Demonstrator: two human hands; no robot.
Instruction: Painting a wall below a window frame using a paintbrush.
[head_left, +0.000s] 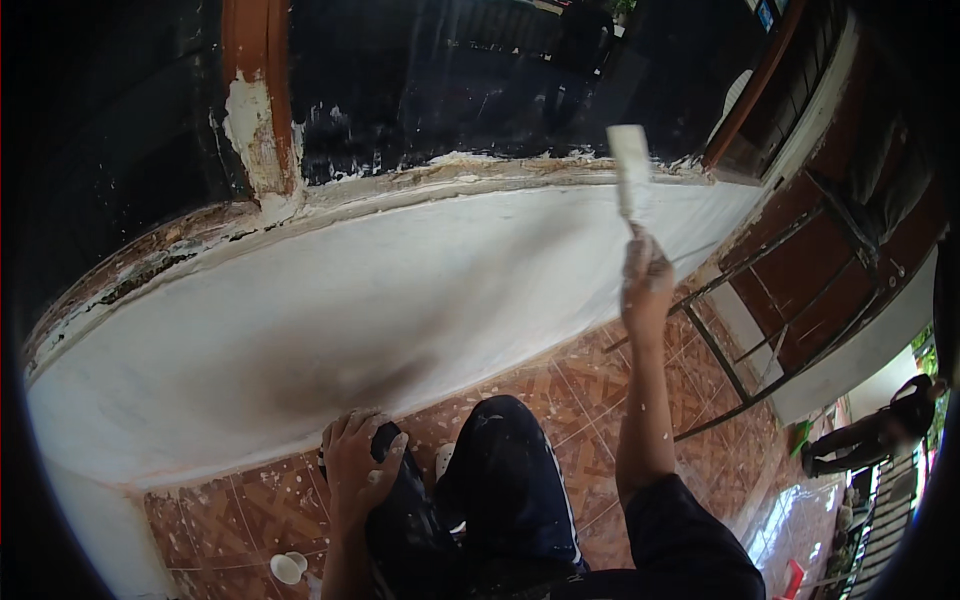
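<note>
My right hand grips a flat, whitish hand tool. Motion blurs it, and I cannot tell a paintbrush from a scraper. It points up, in front of the top edge of a white low wall; whether it touches is unclear. White residue coats that hand. My left hand rests on my left knee with its fingers spread, holding nothing. Above the wall runs a rough, chipped sill, beneath dark window glass smeared with white.
A brown window post has peeling paint. White spots mark the patterned tile floor, where a small white cup lies near my left arm. A metal frame leans at the right. Another person stands beyond.
</note>
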